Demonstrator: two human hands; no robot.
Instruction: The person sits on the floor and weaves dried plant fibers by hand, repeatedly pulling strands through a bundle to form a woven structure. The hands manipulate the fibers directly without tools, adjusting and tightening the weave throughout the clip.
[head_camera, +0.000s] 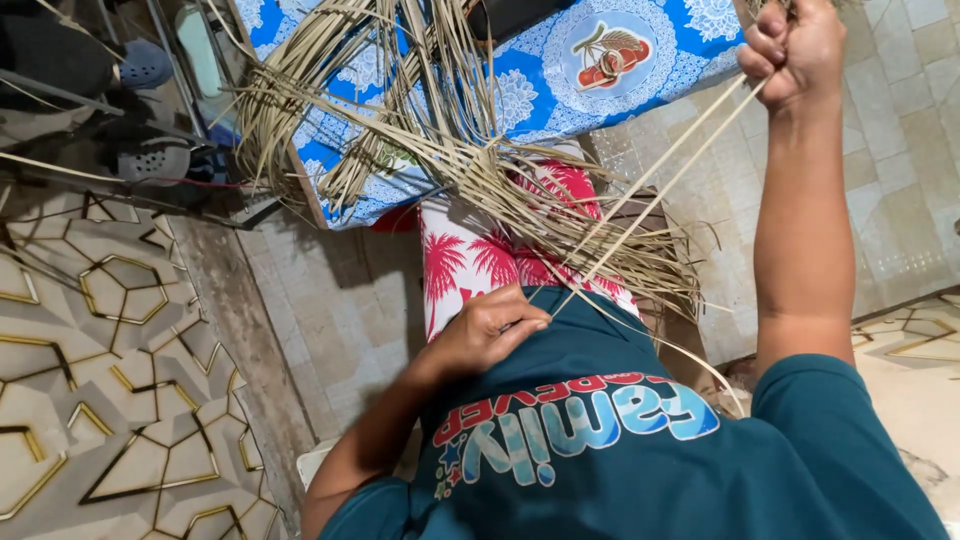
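r hand (795, 50) at 1 o'clock, raised, grip pinching thin pale straw strips (655, 190) pulled taut. strips run down toward 6 o'clock to l hand (490, 330), fingers pressed together on their lower ends at the lap. loose woven straw bundle (440, 140) at 12 o'clock, lying over knees and blue patterned bench cloth (590, 60).

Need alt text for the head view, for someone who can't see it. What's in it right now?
A seated person pulls long straw strips taut: the right hand is raised and gripping them, the left hand pinches them at the lap. More loose straw lies piled over a blue floral cloth ahead, on a tiled floor.
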